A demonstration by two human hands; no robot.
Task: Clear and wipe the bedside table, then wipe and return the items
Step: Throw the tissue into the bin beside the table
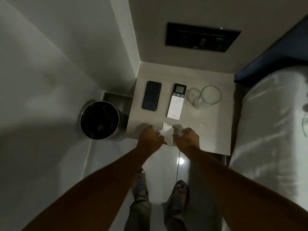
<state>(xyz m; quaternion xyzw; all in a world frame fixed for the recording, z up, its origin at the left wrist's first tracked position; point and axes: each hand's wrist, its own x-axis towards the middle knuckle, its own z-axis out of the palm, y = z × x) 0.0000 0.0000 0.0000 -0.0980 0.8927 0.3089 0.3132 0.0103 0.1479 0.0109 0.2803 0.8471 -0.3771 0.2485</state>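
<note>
On the pale bedside table lie a black phone, a white remote with a small screen, and an empty clear glass, side by side from left to right. A crumpled white tissue is at the table's front edge, held between my two hands. My left hand grips its left side and my right hand grips its right side. Small droplets speckle the tabletop to the right of the remote.
A round metal waste bin stands on the floor left of the table. A bed with a white pillow borders the table's right side. A dark switch panel is set in the wall behind. My feet stand on glossy tiles below.
</note>
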